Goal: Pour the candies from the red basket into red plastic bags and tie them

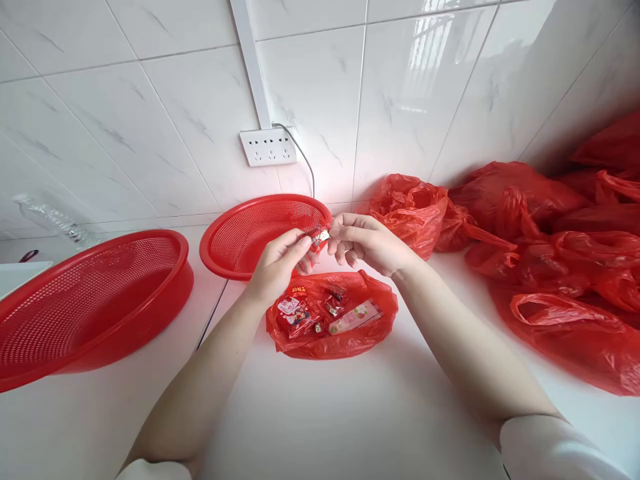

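Both my hands are raised over an open red plastic bag [330, 348]. Between them is a small packet in a clear and dark red wrapper [319, 236], with a white cartoon figure on it. My left hand [278, 263] grips the packet's left side between thumb and fingers. At its right end, my right hand [369, 241] pinches the wrapper, the other fingers loosely curled. Inside the bag lie a red printed packet [296, 315], several small wrapped pieces [334, 307] and a pink printed strip [356, 316].
A red perforated basket [220, 260] stands behind my left hand, and a larger one [165, 330] sits at the left. Several filled red bags [560, 260] are heaped at the right; another bag [407, 207] stands by the tiled wall. A cable hangs from a socket strip [269, 147].
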`<state>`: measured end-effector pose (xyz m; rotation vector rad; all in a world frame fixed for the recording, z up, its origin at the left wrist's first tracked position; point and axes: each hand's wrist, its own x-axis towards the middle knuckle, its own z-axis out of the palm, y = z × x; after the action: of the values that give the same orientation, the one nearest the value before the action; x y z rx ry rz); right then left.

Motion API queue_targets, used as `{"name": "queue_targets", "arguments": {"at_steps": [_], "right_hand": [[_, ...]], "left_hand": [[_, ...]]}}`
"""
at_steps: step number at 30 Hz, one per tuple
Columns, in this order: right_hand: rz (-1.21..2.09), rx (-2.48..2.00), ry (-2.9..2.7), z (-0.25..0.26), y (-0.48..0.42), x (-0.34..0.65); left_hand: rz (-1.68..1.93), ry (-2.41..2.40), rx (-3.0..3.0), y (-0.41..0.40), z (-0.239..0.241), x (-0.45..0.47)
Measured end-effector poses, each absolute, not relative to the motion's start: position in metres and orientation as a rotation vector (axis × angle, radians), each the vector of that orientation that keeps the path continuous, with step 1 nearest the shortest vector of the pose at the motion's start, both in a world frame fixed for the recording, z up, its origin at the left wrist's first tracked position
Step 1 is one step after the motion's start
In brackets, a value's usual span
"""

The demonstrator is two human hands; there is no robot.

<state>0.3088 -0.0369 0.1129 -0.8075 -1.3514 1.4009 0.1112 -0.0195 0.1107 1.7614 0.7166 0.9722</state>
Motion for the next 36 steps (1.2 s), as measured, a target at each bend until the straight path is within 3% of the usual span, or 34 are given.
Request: {"name": "queue_targets", "arguments": {"at_steps": [4,10,14,23,31,36], "right_hand": [[1.257,-0.685,-1.608,0.116,-0.045,0.31],[0.549,-0.781,-1.897,0.119,-0.056,0.305],[0.299,-0.813,-1.987,0.118,-0.058,0.307],[0.065,-0.602,-2.008,0.117,-0.053,0.3],[0.109,-0.52,-2.112,0.11,-0.048,0.294],[0.25,-0.588,-2.156,0.112,-0.055,0.293]], "left_hand": [[0.9,0.581,1.715,-0.019,0.118,0.104],[0.833,0.587,1.79,-0.022,0.122,0.101],[0.83,0.592,1.899,-0.022,0.121,0.1],[0.917,0.57,1.998,-0.03,0.126,0.1],[0.751,0.611,1.951,-0.028,0.124,0.096],[1.071,0.739,2.131,-0.024,0.12,0.099]]}}
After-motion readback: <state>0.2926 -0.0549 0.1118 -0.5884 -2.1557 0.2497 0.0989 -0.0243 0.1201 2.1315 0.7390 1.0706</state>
